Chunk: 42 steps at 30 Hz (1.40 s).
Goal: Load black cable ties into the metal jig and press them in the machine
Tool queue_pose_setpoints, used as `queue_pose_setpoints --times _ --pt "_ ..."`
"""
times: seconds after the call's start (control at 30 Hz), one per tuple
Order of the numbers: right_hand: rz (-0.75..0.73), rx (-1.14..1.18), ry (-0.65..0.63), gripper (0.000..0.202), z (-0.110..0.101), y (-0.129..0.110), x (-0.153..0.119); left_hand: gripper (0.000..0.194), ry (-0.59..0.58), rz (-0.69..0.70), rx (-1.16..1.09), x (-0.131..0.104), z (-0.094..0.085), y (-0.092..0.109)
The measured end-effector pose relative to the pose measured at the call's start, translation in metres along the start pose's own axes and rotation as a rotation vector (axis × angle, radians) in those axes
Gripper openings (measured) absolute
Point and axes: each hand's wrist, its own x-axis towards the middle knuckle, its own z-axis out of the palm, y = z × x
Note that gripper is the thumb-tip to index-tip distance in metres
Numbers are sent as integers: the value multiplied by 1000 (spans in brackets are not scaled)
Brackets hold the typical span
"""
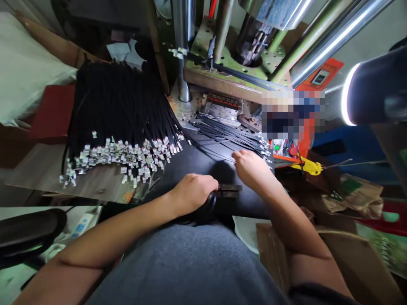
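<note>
My left hand [194, 192] is closed at the near edge of the black work surface [178, 167], beside a dark metal block [229, 190]. Dark cable-like loops hang just under its fingers. My right hand [249, 167] is pinched at the near side of a bundle of black cables [222, 133]; thin strands run to its fingertips. White connectors [264, 146] end the bundle on the right. What either hand holds is too small or hidden to make out. To the left lies a large pile of black cables [117, 101] with white connectors [117, 152].
A press with metal columns and a thick plate [219, 82] stands beyond the bundle. At right are a green button [277, 148], a yellow tool [310, 166] and a bright ring lamp [349, 94]. A cardboard box [356, 254] sits low at right.
</note>
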Motion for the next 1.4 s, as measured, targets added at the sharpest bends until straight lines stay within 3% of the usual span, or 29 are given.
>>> queue_pose_setpoints --times 0.07,0.1,0.2,0.23,0.27,0.3,0.33,0.43,0.5,0.6,0.77,0.9,1.0,1.07,1.13,1.2,1.3,1.4 --pt "181 -129 87 17 15 47 -40 22 41 47 -62 -4 -6 -5" --pt "277 -169 212 17 18 69 -59 24 81 59 -107 -7 -8 -8" --pt "538 -148 874 17 11 109 -105 26 185 37 -228 -16 -11 -17" --pt "563 -56 1109 15 6 108 -114 24 200 23 -252 -17 -10 -18" --pt "536 96 1258 13 3 99 -119 20 208 6 -267 -18 -7 -18" --pt "445 291 1268 10 2 85 -119 15 212 -17 -273 -18 -3 -18" --pt "301 495 1151 8 4 66 -115 10 220 -41 -266 -17 1 -17" --pt "-118 838 567 15 29 7 -87 2 233 -69 -164 -14 11 -12" --pt "-220 910 441 16 52 -17 -70 2 215 -46 -56 -12 12 -7" --pt "-174 1000 435 10 74 -25 -61 7 136 -63 79 -6 5 0" --pt "-238 825 446 15 76 -20 -66 16 22 -51 68 3 -8 -7" --pt "-264 634 479 17 75 -24 -69 19 101 100 37 -3 -1 -19" --pt "-256 700 466 16 77 -20 -73 23 184 224 72 -8 1 -25" --pt "-157 816 466 17 76 -14 -77 27 175 269 113 -8 -8 -32" --pt "-15 943 513 15 75 -9 -81 30 192 178 204 -1 -24 -44" --pt "44 1013 532 10 75 -7 -83 34 253 -26 343 10 -40 -60" --pt "-7 986 463 7 77 -8 -84 38 249 -250 491 30 -54 -83" --pt "-64 845 443 11 78 -11 -84 37 184 -268 512 44 -55 -98"
